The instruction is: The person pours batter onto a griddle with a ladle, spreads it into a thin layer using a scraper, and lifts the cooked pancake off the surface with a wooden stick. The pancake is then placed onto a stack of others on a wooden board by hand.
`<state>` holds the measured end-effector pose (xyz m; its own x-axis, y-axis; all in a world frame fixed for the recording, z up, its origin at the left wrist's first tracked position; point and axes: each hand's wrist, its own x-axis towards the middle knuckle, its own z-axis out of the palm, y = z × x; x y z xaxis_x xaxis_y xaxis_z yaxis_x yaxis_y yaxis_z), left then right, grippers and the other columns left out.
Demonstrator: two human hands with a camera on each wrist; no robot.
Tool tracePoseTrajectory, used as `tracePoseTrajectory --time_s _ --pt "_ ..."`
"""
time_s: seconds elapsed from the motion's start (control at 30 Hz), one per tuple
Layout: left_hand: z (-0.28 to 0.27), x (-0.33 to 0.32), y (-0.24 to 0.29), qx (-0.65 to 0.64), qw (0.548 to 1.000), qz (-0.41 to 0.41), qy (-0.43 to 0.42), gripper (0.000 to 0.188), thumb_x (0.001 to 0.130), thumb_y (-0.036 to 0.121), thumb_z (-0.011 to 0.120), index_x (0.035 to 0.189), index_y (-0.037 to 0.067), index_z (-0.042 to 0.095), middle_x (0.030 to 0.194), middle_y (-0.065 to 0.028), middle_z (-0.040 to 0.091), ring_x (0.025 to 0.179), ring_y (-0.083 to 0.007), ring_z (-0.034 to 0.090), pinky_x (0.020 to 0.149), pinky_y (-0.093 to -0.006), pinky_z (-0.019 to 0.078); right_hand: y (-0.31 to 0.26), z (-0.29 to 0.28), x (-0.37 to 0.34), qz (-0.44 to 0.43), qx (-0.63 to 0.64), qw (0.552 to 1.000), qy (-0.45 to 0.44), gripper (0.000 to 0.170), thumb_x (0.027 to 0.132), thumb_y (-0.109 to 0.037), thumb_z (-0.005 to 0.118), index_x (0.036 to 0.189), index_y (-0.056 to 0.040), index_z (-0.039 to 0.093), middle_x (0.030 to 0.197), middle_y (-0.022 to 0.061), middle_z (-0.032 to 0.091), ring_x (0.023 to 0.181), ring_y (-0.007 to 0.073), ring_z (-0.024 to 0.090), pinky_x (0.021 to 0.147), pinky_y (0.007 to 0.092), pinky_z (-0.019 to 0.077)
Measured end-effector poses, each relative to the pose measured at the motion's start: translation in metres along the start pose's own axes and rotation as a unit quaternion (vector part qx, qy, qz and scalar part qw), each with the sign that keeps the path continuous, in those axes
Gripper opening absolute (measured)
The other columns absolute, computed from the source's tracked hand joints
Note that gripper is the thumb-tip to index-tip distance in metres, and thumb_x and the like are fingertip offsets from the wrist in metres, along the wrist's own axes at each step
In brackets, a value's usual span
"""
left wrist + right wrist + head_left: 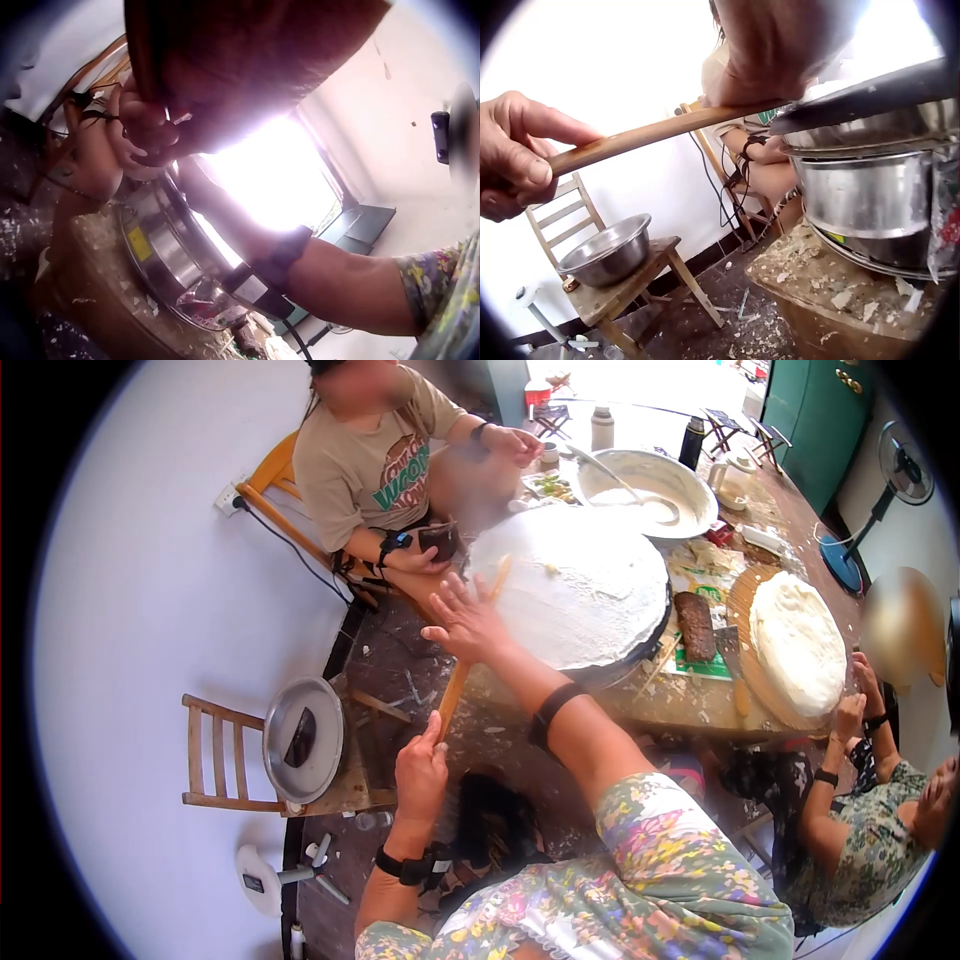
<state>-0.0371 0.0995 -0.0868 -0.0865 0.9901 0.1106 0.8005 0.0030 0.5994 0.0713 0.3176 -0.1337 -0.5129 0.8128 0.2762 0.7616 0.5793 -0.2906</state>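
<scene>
My left hand point(420, 772) grips the near end of a long wooden stick point(455, 695), thumb laid along it. My right hand point(465, 622), fingers spread and straight, lies over the stick farther along, at the near-left edge of a round griddle. The stick's far end reaches over a thin white sheet of batter point(570, 585) that covers the griddle top. In the right wrist view the stick point(641, 136) runs level from the left fingers to beneath the right palm, beside the griddle's dark rim point(870, 94). The left wrist view is dark and partly blocked by a hand.
A wide bowl of batter point(697, 505) with a ladle stands behind the griddle. Right of it are a brown block point(694, 627), a spatula point(735, 660) and stacked flatbreads point(797, 643) on a round board. A chair point(225, 755) bears a metal basin point(330, 770). People sit left and right.
</scene>
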Motion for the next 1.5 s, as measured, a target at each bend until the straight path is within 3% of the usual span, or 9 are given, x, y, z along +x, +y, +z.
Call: tracePoseTrajectory --time_s 0.17,0.3,0.47,0.57,0.77,0.97,1.3,1.5 --pt "-0.003 0.017 -0.012 0.046 0.998 -0.006 0.031 0.047 0.079 -0.001 0.059 0.126 0.000 0.056 0.109 -0.0266 0.062 0.098 -0.0375 0.063 0.082 -0.0378 0.0505 -0.009 0.009 0.034 -0.016 0.010 0.999 -0.029 0.075 0.095 -0.061 0.025 0.146 -0.0075 0.034 0.156 0.0132 0.022 0.147 0.0265 0.006 0.117 0.0509 -0.0048" --pt "0.005 0.012 -0.010 0.120 0.991 -0.014 0.062 0.051 0.080 -0.001 0.061 0.130 0.004 0.054 0.091 -0.0234 0.063 0.082 -0.0380 0.063 0.071 -0.0420 0.0489 -0.010 0.019 0.044 -0.044 0.016 0.999 -0.007 0.075 0.095 -0.062 0.024 0.147 -0.0090 0.032 0.156 0.0138 0.021 0.147 0.0267 0.007 0.117 0.0513 -0.0034" --pt "0.012 -0.036 -0.010 0.141 0.983 0.029 0.112 0.056 0.082 -0.004 0.061 0.136 0.009 0.051 0.078 -0.0182 0.054 0.070 -0.0357 0.057 0.062 -0.0430 0.0460 -0.029 0.007 0.005 -0.078 0.045 0.996 0.023 0.078 0.093 -0.065 0.025 0.147 -0.0084 0.033 0.155 0.0158 0.023 0.147 0.0273 0.008 0.117 0.0490 -0.0027" --pt "0.008 -0.063 -0.003 0.136 0.985 0.054 0.090 0.051 0.084 -0.001 0.059 0.134 0.008 0.053 0.077 -0.0158 0.054 0.071 -0.0360 0.059 0.059 -0.0417 0.0480 -0.034 -0.020 -0.037 -0.067 0.035 0.995 0.064 0.080 0.092 -0.066 0.027 0.146 -0.0076 0.035 0.155 0.0166 0.023 0.147 0.0267 0.007 0.118 0.0482 -0.0027" --pt "0.016 -0.086 0.024 0.056 0.986 0.154 0.014 0.052 0.083 -0.001 0.060 0.133 0.012 0.054 0.081 -0.0157 0.055 0.071 -0.0364 0.059 0.060 -0.0422 0.0477 -0.008 -0.061 -0.135 0.024 -0.005 0.997 0.076 0.075 0.094 -0.060 0.031 0.148 -0.0082 0.030 0.155 0.0161 0.022 0.147 0.0279 0.005 0.117 0.0487 -0.0009" --pt "0.032 -0.078 0.053 0.032 0.984 0.163 -0.063 0.055 0.080 -0.005 0.062 0.132 0.010 0.054 0.084 -0.0198 0.057 0.076 -0.0376 0.058 0.068 -0.0400 0.0470 0.026 -0.074 -0.174 0.079 -0.032 0.991 0.105 0.071 0.096 -0.057 0.030 0.148 -0.0086 0.031 0.154 0.0172 0.024 0.146 0.0295 0.011 0.117 0.0490 0.0037" --pt "0.031 -0.045 0.047 0.065 0.982 0.169 -0.060 0.051 0.081 -0.001 0.060 0.130 0.011 0.056 0.082 -0.0175 0.060 0.075 -0.0369 0.060 0.065 -0.0423 0.0488 0.041 -0.057 -0.140 0.094 -0.017 0.990 0.100 0.074 0.095 -0.060 0.026 0.147 -0.0077 0.032 0.154 0.0166 0.026 0.147 0.0280 0.010 0.118 0.0477 0.0008" --pt "0.024 -0.020 0.038 0.043 0.990 0.132 -0.038 0.052 0.077 -0.004 0.059 0.128 0.005 0.057 0.087 -0.0232 0.063 0.078 -0.0393 0.061 0.069 -0.0413 0.0489 0.039 -0.037 -0.088 0.065 -0.008 0.994 0.084 0.076 0.094 -0.063 0.024 0.147 -0.0090 0.033 0.155 0.0147 0.025 0.147 0.0281 0.008 0.117 0.0484 -0.0026"
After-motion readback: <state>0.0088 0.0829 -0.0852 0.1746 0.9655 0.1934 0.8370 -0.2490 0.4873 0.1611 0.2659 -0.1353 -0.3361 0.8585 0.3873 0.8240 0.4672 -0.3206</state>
